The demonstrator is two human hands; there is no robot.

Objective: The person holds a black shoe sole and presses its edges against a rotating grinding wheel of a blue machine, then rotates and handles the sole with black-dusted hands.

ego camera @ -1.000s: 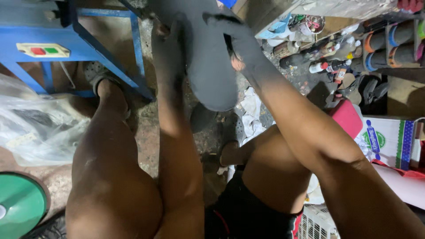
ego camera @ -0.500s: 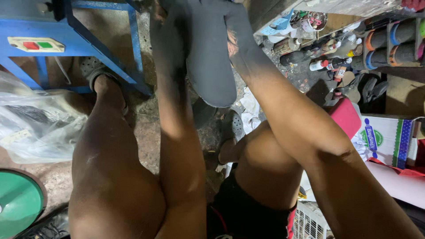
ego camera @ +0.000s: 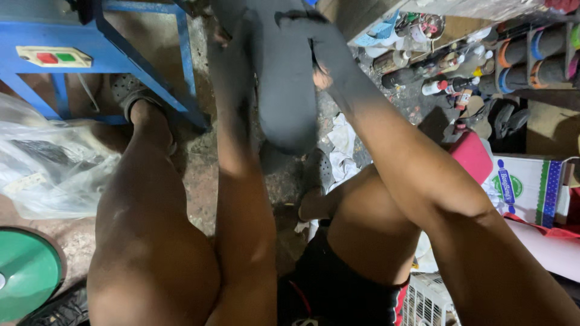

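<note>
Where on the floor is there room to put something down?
Bare concrete floor shows between the blue metal frame and the person's knees, and a strip by the clear plastic bag. To the right it is crowded: bottles, white rags, a printed cardboard box.

The sole-shaped piece (ego camera: 284, 90) is dull dark grey all over, and both the left hand (ego camera: 226, 30) and the right hand (ego camera: 317, 36) that grip it are smeared the same sooty grey, which fades to bare brown further down the arms. The metal frame (ego camera: 145, 60) is bright blue and carries a cream switch plate (ego camera: 53, 57) with one red button and one green button. The round lid (ego camera: 24, 274) is green, the plastic bag (ego camera: 48, 169) clear with a whitish sheen, the cushion (ego camera: 472, 156) pink-red, the carton (ego camera: 522, 187) white with green and blue stripes, the shorts (ego camera: 338, 290) black with a thin red line, and the floor (ego camera: 199, 175) mottled brown and grey.
</note>
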